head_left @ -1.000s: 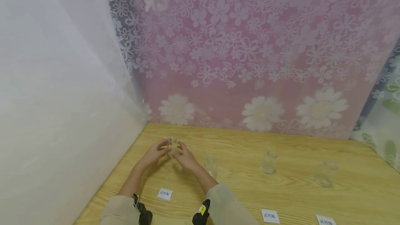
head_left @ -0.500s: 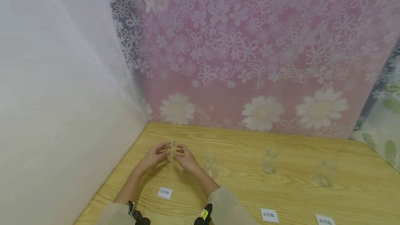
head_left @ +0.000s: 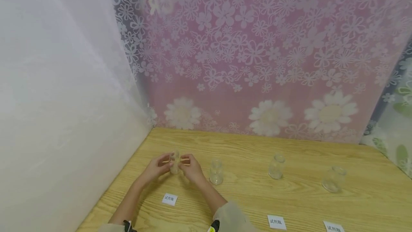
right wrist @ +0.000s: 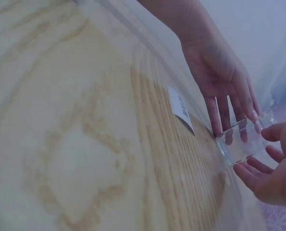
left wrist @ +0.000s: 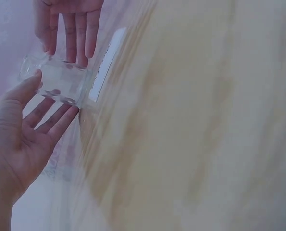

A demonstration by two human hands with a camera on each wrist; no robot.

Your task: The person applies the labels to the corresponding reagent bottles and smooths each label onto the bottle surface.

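A small clear glass bottle [head_left: 175, 163] stands upright between my two hands at the left of the table. My left hand [head_left: 153, 170] holds its left side, with the thumb in front and the fingers around behind. From the right, my right hand [head_left: 193, 171] holds the same bottle by thumb and fingers. In the left wrist view the bottle [left wrist: 63, 79] shows see-through walls and a narrower neck, and fingertips touch it from both sides. Its base [right wrist: 223, 150] is at or very near the tabletop in the right wrist view; I cannot tell whether it touches.
Right of my hands stands another glass bottle [head_left: 216, 172]. Farther right are two more, one glass bottle [head_left: 276, 167] and one glass bottle [head_left: 334, 179]. White lettered cards lie nearer me: a left card [head_left: 169, 199], a middle card [head_left: 276, 222] and a right card [head_left: 333, 226].
Both hands have drawn the held bottle toward me, slightly to the left. It now sits nearer the left card. The other bottles and the cards have stayed put.
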